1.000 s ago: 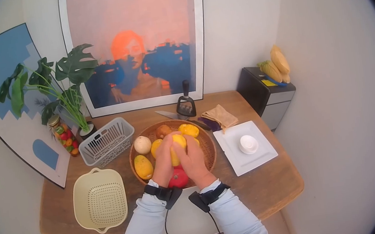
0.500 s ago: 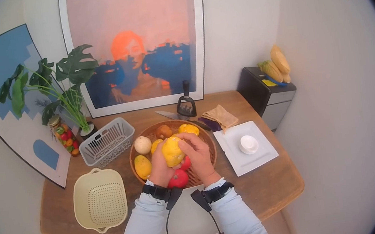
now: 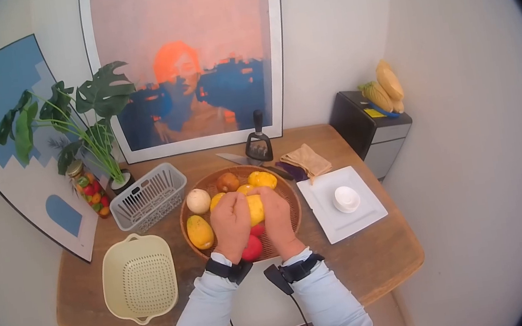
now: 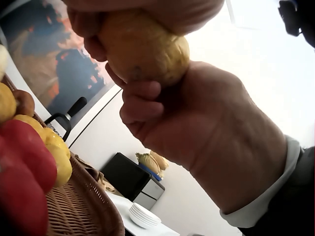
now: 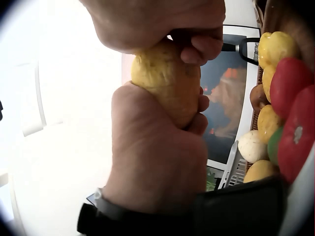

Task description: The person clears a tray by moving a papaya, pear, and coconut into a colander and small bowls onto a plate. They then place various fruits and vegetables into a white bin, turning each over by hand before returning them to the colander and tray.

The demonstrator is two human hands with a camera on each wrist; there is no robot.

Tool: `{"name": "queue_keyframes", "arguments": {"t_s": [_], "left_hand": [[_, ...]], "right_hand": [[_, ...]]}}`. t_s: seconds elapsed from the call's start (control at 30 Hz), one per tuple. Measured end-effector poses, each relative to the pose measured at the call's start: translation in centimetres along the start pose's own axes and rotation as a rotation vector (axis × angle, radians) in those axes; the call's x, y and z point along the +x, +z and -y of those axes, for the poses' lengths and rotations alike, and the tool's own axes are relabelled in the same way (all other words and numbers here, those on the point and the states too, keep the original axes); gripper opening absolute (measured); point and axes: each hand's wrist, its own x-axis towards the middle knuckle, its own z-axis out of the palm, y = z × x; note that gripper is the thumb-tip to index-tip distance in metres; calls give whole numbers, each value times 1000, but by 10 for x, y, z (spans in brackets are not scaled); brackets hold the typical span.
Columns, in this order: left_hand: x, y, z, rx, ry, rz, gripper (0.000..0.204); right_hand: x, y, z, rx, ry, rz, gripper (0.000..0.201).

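Both hands hold one lumpy yellow fruit (image 3: pixel 255 210) above a round woven basket (image 3: pixel 194 247). My left hand (image 3: pixel 231 223) wraps its left side, and my right hand (image 3: pixel 278 220) grips it from the right. Curled fingers of both hands are seen around the fruit's wrinkled skin (image 5: pixel 162 81) in the right wrist view. Below lie red round fruit (image 3: pixel 252 248), a yellow mango (image 3: pixel 200 232), a whitish round one (image 3: pixel 198 201), a brown one (image 3: pixel 227 181) and a bright yellow one (image 3: pixel 262 179). The hands hide part of the basket's contents.
A cream perforated basket (image 3: pixel 110 282) and a grey plastic basket (image 3: pixel 171 206) stand left. A white square plate (image 3: pixel 363 215) with small white dishes (image 3: pixel 345 199) lies right. Behind are a knife (image 3: pixel 231 158), a black-handled tool (image 3: pixel 260 143) and a folded cloth (image 3: pixel 305 160).
The yellow fruit has been turned in the hands. Half a second ago its lobed face showed upward between parted fingers; now both hands cover more of it.
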Motion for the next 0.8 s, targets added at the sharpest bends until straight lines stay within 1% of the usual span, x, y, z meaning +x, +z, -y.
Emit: {"name": "queue_keyframes", "arguments": {"t_s": [0.03,0.1,0.13,0.23,0.3,0.33,0.4,0.43,0.5,0.53,0.6,0.63,0.7,0.73,0.8], "left_hand": [[1,0,1,15,13,-17,18],[1,1,5,44,39,-52,16],[1,0,4,59,87,-66,17],[5,0,-4,88,206,-114,18],[7,3,-9,82,252,-160,20],[5,3,-4,-20,77,-99,19],[3,1,12,-223,-271,24,19],[4,1,11,-238,-280,17,20],[3,-1,5,-266,-298,0,20],[3,-1,2,-134,-124,-23,22],[3,0,-4,130,224,-70,26],[3,2,-6,113,194,-67,27],[1,4,-11,77,134,-54,29],[2,2,-17,-132,-134,-33,27],[6,-5,-29,-543,-670,11,24]], "right_hand": [[2,0,2,126,91,6,30],[-3,5,12,-209,-114,-1,30],[-6,8,18,-375,-216,-7,30],[-7,11,17,-161,-160,-24,28],[-6,12,23,-134,-223,-37,28],[-6,12,26,-123,-255,-45,28],[-3,11,18,-259,-391,-54,29],[-2,11,15,-327,-459,-55,30],[-3,11,13,-299,-280,-56,30],[-2,11,12,-284,-192,-56,31],[2,2,-2,-95,43,-35,31],[3,0,-2,-1,160,-25,31],[1,-2,6,-173,-13,-62,31],[0,-2,11,-258,-101,-83,31],[-1,2,14,-322,-299,-119,32]]}}
